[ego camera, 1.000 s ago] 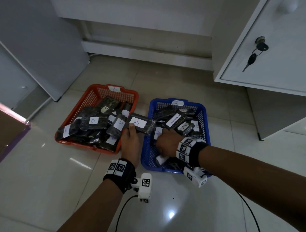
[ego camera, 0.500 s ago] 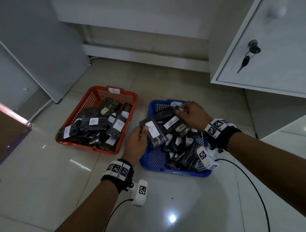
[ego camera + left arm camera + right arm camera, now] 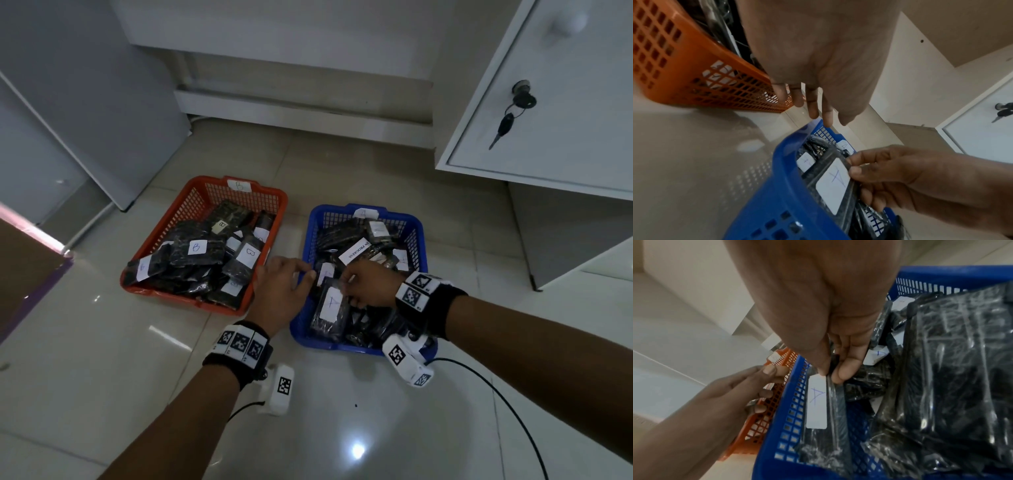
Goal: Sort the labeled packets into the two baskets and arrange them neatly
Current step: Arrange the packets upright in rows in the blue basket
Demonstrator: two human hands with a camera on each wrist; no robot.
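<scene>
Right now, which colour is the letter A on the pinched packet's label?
Blue ink on a white label, clearest in the right wrist view.

"A" on a packet (image 3: pixel 330 301); "B" on another (image 3: pixel 196 247) (handwritten); "IN PROGRESS" label (image 3: pixel 356 253).

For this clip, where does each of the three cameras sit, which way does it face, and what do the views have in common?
Head: worn on the head, looking forward and down at the floor; shows both forearms, left hand, right hand, orange basket and blue basket.
Left wrist: looks along the open left hand toward both baskets; the right hand shows too.
Right wrist: looks along the right hand's fingers into the blue basket; the left hand shows at lower left.
Shared: all three show the A-labelled packet that the right hand pinches at the blue basket's left wall.
</scene>
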